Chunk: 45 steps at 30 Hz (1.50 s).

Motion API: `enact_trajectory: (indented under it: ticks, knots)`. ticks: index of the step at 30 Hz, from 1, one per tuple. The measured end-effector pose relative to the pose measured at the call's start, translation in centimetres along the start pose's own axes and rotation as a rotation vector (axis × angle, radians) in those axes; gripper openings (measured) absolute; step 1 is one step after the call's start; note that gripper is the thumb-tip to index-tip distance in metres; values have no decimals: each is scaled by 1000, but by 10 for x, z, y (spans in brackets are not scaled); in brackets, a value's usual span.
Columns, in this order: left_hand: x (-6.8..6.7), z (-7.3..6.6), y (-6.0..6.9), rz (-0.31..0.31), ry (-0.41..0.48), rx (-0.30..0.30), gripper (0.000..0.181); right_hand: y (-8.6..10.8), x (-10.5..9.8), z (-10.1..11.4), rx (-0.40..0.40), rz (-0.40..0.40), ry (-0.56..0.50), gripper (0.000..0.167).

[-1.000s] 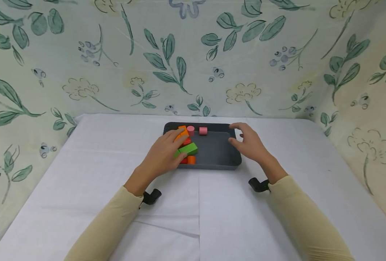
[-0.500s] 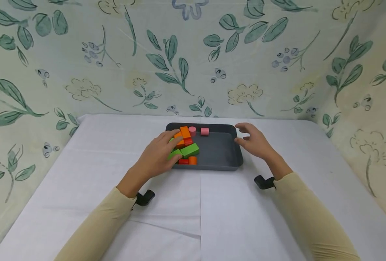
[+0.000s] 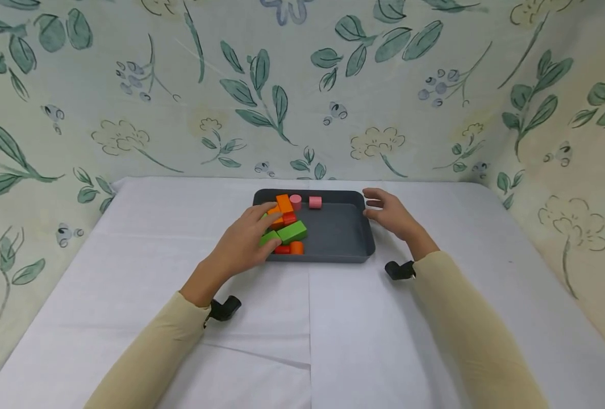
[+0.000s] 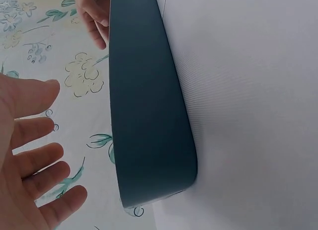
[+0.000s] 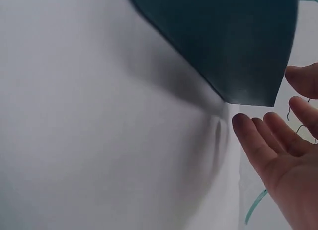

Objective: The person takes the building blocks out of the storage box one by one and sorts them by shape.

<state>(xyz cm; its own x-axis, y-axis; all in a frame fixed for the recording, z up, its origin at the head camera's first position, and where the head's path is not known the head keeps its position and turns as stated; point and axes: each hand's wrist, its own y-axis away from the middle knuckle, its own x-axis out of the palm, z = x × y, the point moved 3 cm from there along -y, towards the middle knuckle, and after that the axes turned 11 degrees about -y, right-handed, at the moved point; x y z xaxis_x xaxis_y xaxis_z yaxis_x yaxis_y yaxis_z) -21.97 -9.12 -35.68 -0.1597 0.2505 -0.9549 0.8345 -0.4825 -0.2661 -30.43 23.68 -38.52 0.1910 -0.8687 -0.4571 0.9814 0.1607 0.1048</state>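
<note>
White cloth underlies the left hand, fingers spread above blocks.

Both arms reach forward from the lower edge of the head view, the left arm slanting up to the right and the right arm slanting up to the left, each covered by a tan sleeve down to the bare wrist. The left hand shows its back, with the thumb apart from the fingers, which are parted and gently bent. The right hand is turned inward toward the left one, its thumb and fingers loosely bent, with space between the two hands.
</note>
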Motion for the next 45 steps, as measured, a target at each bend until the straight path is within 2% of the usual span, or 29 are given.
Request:
enact_trajectory:
  ticks: [4, 8, 14, 19, 23, 30, 37, 39, 45]
  knots:
    - [0, 0, -1, 22, -3, -14, 55, -6, 0, -7, 37, 32, -93, 64]
    - [-1, 0, -2, 43, 15, -30, 56, -11, -1, -12, 50, 80, -144, 66]
    - [-2, 1, -2, 40, 64, -41, 52, -15, -3, -22, 85, 147, -259, 67]
    - [1, 3, -2, 49, 93, -42, 54, -15, -4, -27, 98, 163, -328, 69]
    - [0, 10, -2, 62, 95, -61, 58, -14, -4, -25, 96, 162, -320, 68]
    - [-6, 30, -4, 72, 63, -98, 56, -14, -1, -20, 103, 157, -304, 68]
    - [-12, 45, -7, 45, 2, -49, 45, -14, 0, -21, 109, 153, -307, 69]
    - [-12, 48, -8, 65, -7, -39, 42, -14, -1, -22, 112, 158, -312, 69]
    - [-7, 53, -20, 209, -65, -16, 41, -17, -1, -24, 121, 164, -327, 70]
